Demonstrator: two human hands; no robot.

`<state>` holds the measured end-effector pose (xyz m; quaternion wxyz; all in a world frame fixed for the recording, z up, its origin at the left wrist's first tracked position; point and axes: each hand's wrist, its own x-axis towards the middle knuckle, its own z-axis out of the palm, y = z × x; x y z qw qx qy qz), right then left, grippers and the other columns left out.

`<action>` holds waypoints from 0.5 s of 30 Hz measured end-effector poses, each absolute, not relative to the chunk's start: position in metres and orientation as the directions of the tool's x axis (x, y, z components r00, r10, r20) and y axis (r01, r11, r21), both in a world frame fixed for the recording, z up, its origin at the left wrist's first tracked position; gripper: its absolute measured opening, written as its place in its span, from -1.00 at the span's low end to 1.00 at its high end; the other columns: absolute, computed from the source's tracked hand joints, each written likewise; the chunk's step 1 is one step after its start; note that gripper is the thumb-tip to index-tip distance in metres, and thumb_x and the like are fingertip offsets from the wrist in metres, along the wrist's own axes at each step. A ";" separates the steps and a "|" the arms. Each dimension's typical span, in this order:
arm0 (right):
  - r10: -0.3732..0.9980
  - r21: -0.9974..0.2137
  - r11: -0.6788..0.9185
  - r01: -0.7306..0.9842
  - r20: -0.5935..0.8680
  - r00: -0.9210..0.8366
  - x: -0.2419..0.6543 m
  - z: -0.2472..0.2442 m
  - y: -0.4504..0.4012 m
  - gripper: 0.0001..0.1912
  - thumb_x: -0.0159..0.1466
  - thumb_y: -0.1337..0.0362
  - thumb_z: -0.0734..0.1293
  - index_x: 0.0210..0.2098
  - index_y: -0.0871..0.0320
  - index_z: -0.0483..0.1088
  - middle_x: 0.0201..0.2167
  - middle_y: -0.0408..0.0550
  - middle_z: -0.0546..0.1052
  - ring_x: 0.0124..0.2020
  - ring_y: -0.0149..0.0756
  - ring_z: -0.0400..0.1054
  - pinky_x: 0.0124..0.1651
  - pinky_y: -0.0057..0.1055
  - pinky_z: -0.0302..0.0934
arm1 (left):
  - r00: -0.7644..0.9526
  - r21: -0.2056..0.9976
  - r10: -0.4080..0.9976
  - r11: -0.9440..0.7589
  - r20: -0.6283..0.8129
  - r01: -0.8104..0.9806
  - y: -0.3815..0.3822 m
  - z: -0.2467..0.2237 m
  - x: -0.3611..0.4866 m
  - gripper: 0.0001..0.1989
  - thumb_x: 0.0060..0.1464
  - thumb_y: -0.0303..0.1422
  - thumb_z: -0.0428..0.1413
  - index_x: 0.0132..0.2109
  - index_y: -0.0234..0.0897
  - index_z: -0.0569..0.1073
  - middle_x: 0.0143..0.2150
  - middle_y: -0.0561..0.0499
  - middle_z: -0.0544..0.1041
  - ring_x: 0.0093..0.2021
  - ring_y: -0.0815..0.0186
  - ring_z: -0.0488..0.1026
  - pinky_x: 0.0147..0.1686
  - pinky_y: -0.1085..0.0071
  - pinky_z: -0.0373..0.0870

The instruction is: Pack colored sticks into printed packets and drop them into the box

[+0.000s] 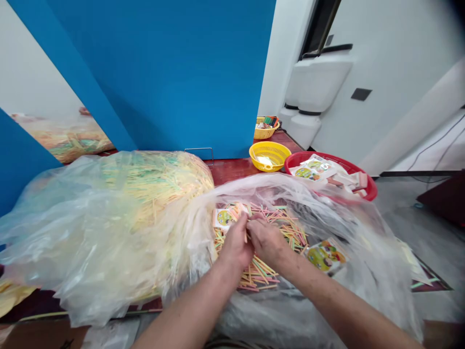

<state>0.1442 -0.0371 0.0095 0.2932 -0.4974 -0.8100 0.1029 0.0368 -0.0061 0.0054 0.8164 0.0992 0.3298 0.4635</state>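
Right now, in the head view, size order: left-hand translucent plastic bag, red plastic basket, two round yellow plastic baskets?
1. Left-hand translucent plastic bag
2. Red plastic basket
Smallest, unranked: front yellow basket, rear yellow basket (farther, partly hidden)

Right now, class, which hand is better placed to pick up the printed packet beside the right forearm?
Probably the right hand: it is nearer the packet. The left hand is farther away and would have to cross the right arm.

- far blue panel point(189, 72)
- yellow basket point(269, 156), right
- red basket point(371, 186), right
- pink, yellow, green sticks point(259, 274), near centre
- clear whitish plastic bag point(98, 242), left
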 end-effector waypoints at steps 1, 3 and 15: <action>0.867 -0.492 0.488 0.721 0.367 -0.337 0.142 0.009 -0.038 -0.75 0.22 0.45 0.07 -0.48 0.17 0.30 -0.51 -0.07 0.41 -0.44 -0.37 0.28 -0.29 -0.42 0.21 | 0.360 0.491 0.817 0.563 -0.450 -0.665 -0.011 0.002 0.038 -0.75 0.12 -0.28 -0.01 -0.40 -0.36 0.39 -0.48 -0.01 0.48 -0.38 0.33 0.47 -0.28 0.39 0.41; 0.881 -0.587 0.471 0.659 0.356 -0.312 0.148 0.011 -0.040 -0.77 0.20 0.44 0.10 -0.48 0.16 0.33 -0.52 -0.12 0.41 -0.46 -0.40 0.28 -0.33 -0.47 0.20 | 0.359 0.525 0.816 0.570 -0.453 -0.632 -0.016 -0.002 0.034 -0.78 0.10 -0.30 0.02 -0.40 -0.37 0.39 -0.44 -0.03 0.50 -0.36 0.32 0.48 -0.27 0.38 0.42; 0.966 -0.766 0.237 0.597 0.251 -0.060 0.138 0.007 -0.031 -0.76 0.14 0.34 0.20 -0.64 0.19 0.31 -0.63 -0.18 0.34 -0.54 -0.46 0.20 -0.45 -0.52 0.06 | 0.382 0.427 0.859 0.503 -0.341 -0.751 -0.017 0.008 0.032 -0.72 0.19 -0.34 -0.08 -0.27 -0.42 0.47 -0.31 -0.06 0.52 -0.30 0.38 0.47 -0.20 0.45 0.38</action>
